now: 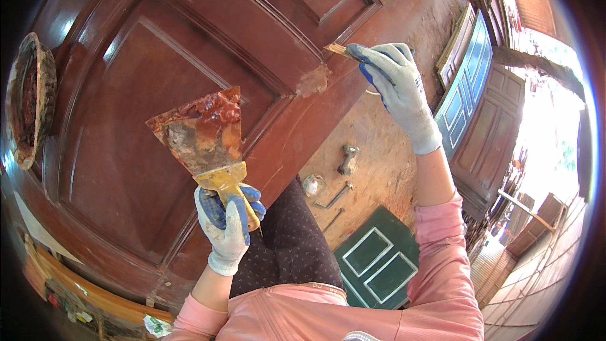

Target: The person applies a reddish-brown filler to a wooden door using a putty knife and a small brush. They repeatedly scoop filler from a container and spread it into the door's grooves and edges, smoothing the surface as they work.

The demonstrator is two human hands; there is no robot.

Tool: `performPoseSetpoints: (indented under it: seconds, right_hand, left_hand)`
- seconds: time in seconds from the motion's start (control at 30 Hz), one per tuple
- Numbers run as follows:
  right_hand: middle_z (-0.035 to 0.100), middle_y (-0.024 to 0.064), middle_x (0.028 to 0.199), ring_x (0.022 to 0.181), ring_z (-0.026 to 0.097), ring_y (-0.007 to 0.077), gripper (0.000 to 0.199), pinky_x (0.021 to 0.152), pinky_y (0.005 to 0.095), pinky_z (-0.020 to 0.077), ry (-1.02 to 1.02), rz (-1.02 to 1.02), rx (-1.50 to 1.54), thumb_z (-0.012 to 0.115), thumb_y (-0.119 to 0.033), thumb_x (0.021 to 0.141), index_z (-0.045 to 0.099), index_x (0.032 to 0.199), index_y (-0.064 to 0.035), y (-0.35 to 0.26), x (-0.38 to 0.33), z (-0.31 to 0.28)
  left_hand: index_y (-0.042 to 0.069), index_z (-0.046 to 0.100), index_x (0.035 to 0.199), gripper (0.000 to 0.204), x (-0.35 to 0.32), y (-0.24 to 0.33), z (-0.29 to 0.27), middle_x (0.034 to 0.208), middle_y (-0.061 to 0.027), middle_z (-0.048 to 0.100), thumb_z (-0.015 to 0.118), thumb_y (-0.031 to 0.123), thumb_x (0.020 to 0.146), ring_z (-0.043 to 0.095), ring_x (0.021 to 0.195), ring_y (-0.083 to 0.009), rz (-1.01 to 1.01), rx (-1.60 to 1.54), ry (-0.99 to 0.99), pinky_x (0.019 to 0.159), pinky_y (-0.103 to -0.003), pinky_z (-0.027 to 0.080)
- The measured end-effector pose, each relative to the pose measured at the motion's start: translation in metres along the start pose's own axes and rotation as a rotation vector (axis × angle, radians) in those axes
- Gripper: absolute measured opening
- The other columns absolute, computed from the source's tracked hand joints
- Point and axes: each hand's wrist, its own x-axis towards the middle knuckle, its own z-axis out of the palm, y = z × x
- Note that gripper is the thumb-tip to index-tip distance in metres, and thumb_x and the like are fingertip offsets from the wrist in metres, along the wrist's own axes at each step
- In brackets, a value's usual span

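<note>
My left hand (224, 227), in a white glove with blue palm, is closed round the yellow handle of a wide putty knife (201, 132). Reddish-brown paste coats the blade, which is held up over a brown panelled wooden door (145, 145). Farther right, my right hand (394, 79), gloved the same way, pinches a small flat tan scraper (339, 49). Its tip is at the door's frame, close above a rough, pale brown patch (314, 80). The fingers hide much of this small tool, so its exact kind is unclear.
A round bowl (30, 101) of dark reddish paste rests at the door's far left. Below on the dusty floor lie a dumbbell-shaped metal piece (347, 159), a hammer-like tool (336, 196) and a green panel (372, 230). A blue door (466, 88) and brown doors (492, 126) lean at right.
</note>
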Motion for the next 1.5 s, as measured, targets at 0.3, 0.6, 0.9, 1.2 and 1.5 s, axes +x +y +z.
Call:
performPoseSetpoints:
  seconds: [0.3,0.6,0.9,1.2,1.5]
  right_hand:
    - [0.065,0.0030,0.106,0.101,0.057,0.0271,0.041,0.093,0.0408,0.0471,-0.281,-0.360,0.051,0.073,-0.011,0.087,0.071,0.128,-0.0164,0.053,0.040,-0.011]
    - [0.058,-0.0014,0.107,0.099,0.056,0.0207,0.049,0.086,0.0377,0.0489,-0.309,-0.785,-0.033,0.077,-0.015,0.082,0.071,0.130,-0.0232,0.079,0.072,-0.003]
    - [0.059,-0.0015,0.108,0.102,0.056,0.0203,0.054,0.093,0.0348,0.0515,-0.400,-0.943,-0.065,0.075,-0.012,0.083,0.064,0.134,-0.0253,0.052,0.095,0.002]
    - [0.057,0.0012,0.118,0.112,0.055,0.0223,0.062,0.099,0.0331,0.0542,-0.630,-1.023,-0.207,0.080,-0.008,0.076,0.060,0.134,-0.0197,0.035,0.113,-0.019]
    - [0.058,0.0028,0.119,0.114,0.056,0.0232,0.063,0.097,0.0327,0.0550,-0.661,-1.039,-0.238,0.082,-0.009,0.074,0.061,0.133,-0.0164,0.014,0.122,-0.028]
  left_hand:
    - [0.010,0.044,0.124,0.025,0.001,0.007,0.023,0.092,-0.0092,0.064,0.057,0.020,0.105,0.060,0.065,-0.0114,0.008,0.062,0.254,0.056,-0.026,0.055]
    - [0.011,0.046,0.129,0.032,0.019,-0.016,0.103,0.093,-0.0070,0.064,0.059,0.028,0.106,0.058,0.064,-0.0098,0.151,-0.017,0.620,0.051,-0.024,0.051]
    - [0.012,0.045,0.136,0.039,0.010,-0.028,0.091,0.095,-0.0062,0.063,0.060,0.031,0.106,0.055,0.061,-0.0097,0.284,-0.018,0.826,0.050,-0.022,0.048]
    - [0.008,0.046,0.131,0.040,0.013,-0.034,0.091,0.092,-0.0068,0.062,0.061,0.034,0.105,0.054,0.059,-0.0093,0.405,0.092,0.862,0.046,-0.022,0.043]
    - [0.008,0.048,0.125,0.036,0.012,-0.037,0.093,0.091,-0.0073,0.063,0.063,0.034,0.104,0.055,0.057,-0.0099,0.425,0.051,0.909,0.045,-0.023,0.044]
